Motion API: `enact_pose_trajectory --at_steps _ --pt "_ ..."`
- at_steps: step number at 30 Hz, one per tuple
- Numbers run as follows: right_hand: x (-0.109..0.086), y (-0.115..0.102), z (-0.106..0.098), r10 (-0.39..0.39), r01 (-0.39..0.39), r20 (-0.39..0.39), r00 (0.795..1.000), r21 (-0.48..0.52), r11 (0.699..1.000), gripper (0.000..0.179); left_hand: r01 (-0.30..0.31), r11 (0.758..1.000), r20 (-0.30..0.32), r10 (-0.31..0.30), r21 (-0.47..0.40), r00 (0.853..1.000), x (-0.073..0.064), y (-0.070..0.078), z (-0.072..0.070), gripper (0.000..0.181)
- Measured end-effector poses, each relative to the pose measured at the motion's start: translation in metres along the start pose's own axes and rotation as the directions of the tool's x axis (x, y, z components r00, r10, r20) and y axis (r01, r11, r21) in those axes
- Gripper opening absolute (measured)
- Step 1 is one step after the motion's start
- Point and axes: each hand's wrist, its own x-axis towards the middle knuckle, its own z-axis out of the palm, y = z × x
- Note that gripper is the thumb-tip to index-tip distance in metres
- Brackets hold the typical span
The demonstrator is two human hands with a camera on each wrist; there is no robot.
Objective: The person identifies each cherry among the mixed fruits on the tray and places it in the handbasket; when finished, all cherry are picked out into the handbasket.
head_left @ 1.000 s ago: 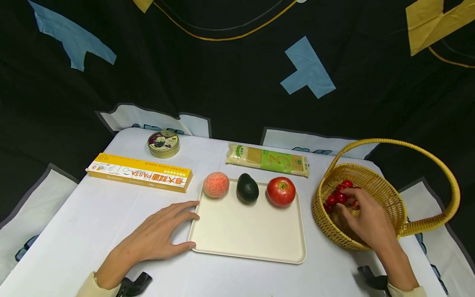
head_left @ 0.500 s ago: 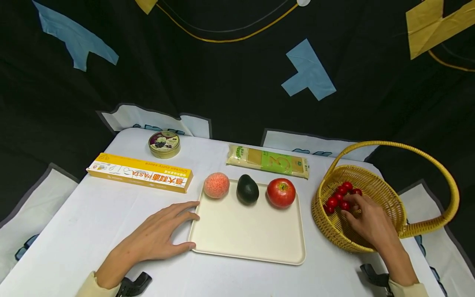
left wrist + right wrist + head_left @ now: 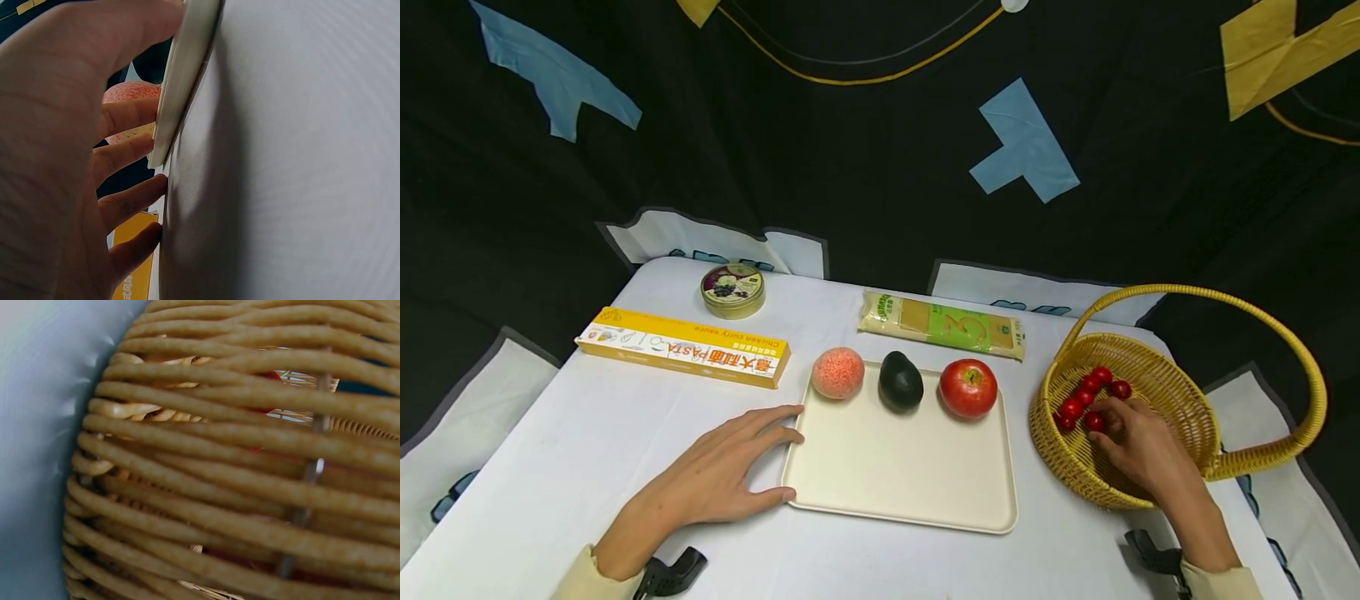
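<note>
My left hand [image 3: 722, 475] rests at the left edge of the cream tray [image 3: 902, 475], fingers spread and fingertips at its rim. In the left wrist view the thumb and two fingers of the left hand [image 3: 75, 144] meet the tray's side [image 3: 181, 81]. On the tray's far side lie a rough pinkish-orange peach-like fruit [image 3: 838, 373], an avocado [image 3: 900, 382] and a red apple [image 3: 968, 388]. My right hand [image 3: 1150, 450] reaches into the wicker basket [image 3: 1180, 392], thumb and index finger pinching a red cherry [image 3: 1095, 422]. Several more cherries [image 3: 1071, 407] lie beside it. Basket weave hides this hand in the right wrist view.
A yellow pasta box [image 3: 685, 347] lies left of the tray, with a round tin [image 3: 732, 291] behind it. Behind the tray lies a pack of noodles [image 3: 942, 325]. The basket's tall handle [image 3: 1247, 304] arches over its right side. Black cloth [image 3: 880, 167] hangs behind the table.
My right hand has drawn slightly back toward me inside the basket, and the cherry at its fingertips has shifted away from the others. My left hand and the tray stay put.
</note>
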Motion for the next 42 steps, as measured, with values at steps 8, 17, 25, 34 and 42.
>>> enact_pose_trajectory --at_steps 8,17,25,34,42 --pt "0.003 0.000 0.002 -0.005 0.005 0.010 1.000 -0.016 1.000 0.042 0.009 1.000 0.003 -0.009 0.005 1.000 0.001 -0.001 0.001 0.058" --pt "0.001 -0.002 0.004 0.001 -0.001 -0.010 1.000 -0.025 1.000 0.047 0.041 0.999 0.037 -0.041 -0.013 0.999 0.001 0.000 0.001 0.056" --pt "0.002 -0.004 0.003 0.016 -0.017 -0.018 1.000 -0.036 0.999 0.050 0.049 0.999 0.036 -0.049 -0.018 0.998 0.000 -0.001 0.001 0.056" --pt "-0.001 -0.007 0.004 0.007 -0.010 -0.088 0.996 -0.031 0.999 0.050 0.049 0.999 0.027 -0.049 -0.015 0.998 -0.004 -0.001 0.003 0.056" --pt "-0.011 -0.018 0.000 0.037 -0.050 -0.242 0.970 -0.047 0.998 0.054 0.029 0.999 0.039 -0.030 0.035 0.999 -0.004 0.009 -0.002 0.063"
